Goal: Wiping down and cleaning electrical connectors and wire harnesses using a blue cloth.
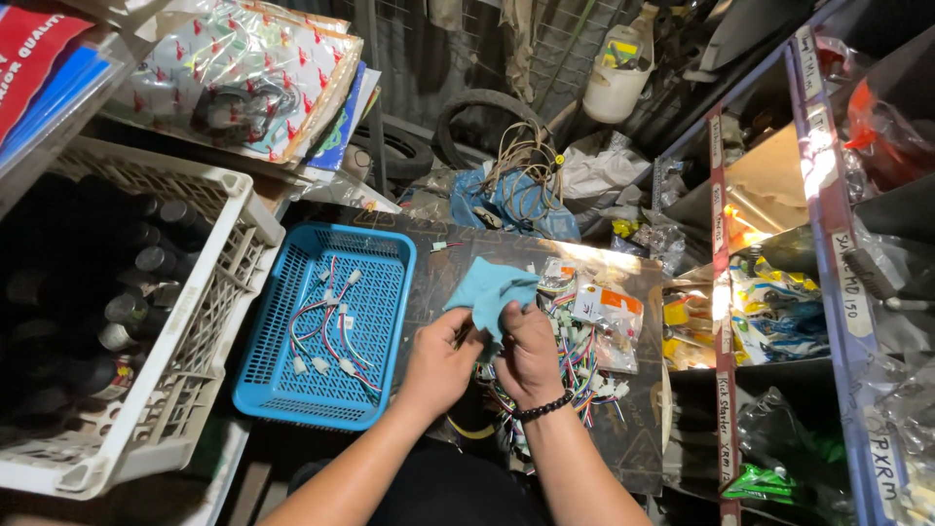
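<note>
The teal cloth [490, 292] is pinched in the right hand [527, 353], fingers closed around its lower edge, while the left hand [440, 362] sits just beside it, curled shut on something small that can't really be made out. Looks like the wiping step on a wire connector, done right over the pile of coloured wiring [580, 362] on the dark board [633, 438]. Next move probably needs a steady two-hand hold, with the blue basket [292, 394] of wires just left of the cloth.
</note>
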